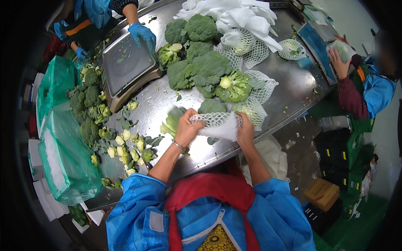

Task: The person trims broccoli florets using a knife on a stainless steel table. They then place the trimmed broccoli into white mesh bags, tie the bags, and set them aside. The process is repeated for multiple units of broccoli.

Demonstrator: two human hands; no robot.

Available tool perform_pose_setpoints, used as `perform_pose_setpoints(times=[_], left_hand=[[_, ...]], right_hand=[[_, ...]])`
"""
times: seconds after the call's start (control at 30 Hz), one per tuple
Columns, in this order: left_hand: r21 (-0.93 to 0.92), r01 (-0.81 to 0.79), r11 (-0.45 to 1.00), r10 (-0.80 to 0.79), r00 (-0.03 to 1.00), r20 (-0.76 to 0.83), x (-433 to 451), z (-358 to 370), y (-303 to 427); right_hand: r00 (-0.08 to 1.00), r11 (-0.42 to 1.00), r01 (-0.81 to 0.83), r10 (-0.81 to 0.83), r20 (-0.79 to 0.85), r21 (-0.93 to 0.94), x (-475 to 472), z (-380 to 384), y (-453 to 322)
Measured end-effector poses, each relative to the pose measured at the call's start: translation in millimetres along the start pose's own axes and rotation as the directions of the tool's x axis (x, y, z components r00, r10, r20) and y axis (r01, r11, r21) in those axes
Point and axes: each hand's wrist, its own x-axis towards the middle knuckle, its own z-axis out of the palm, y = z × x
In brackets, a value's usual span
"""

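My left hand (188, 125) and my right hand (246, 128) stretch a white foam net sleeve (216, 125) between them, one at each end. A blurred green piece of broccoli (172, 122) lies just left of my left hand; whether that hand touches it I cannot tell. Behind the sleeve is a bare broccoli head (212, 106). Right of it lies a netted head (251, 111), close to my right hand. Farther back sits a pile of bare broccoli heads (209, 67), with several netted heads (240, 40) beside it.
A weighing scale (128, 62) stands at the back left, a co-worker's gloved hand (143, 36) over its edge. Broccoli trimmings (128, 147) and green plastic bags (67, 157) lie left. Foam sleeves (232, 12) are heaped at the back. Another co-worker's hands (340, 59) hold a wrapped head at right.
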Motion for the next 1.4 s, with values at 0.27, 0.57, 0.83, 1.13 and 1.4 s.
perform_pose_setpoints(times=[0.27, 0.57, 0.83, 1.13, 1.4], left_hand=[[0.872, -0.099, 0.479, 0.327, 0.942, -0.072, 46, -2, -1], [0.947, -0.114, 0.3, 0.403, 0.915, -0.018, 14, 6, -19], [-0.152, -0.079, 0.985, 0.023, 0.94, -0.341, -1, 12, -82], [-0.778, 0.215, 0.59, -0.074, 0.974, 0.213, -9, 0, -43], [-0.805, 0.185, 0.563, 0.072, 0.96, 0.271, -1, -11, -16]], right_hand=[[0.941, 0.906, -0.331, 0.297, 0.159, 0.264, 27, 28, 14], [0.938, 0.87, -0.305, 0.203, 0.282, 0.388, -1, 55, 67], [0.952, 0.818, -0.304, 0.251, 0.174, 0.488, -13, 4, 8], [0.779, 0.884, -0.446, 0.308, 0.546, 0.138, 8, -58, -136], [0.753, 0.624, -0.616, 0.288, 0.592, 0.481, 16, -8, -129]])
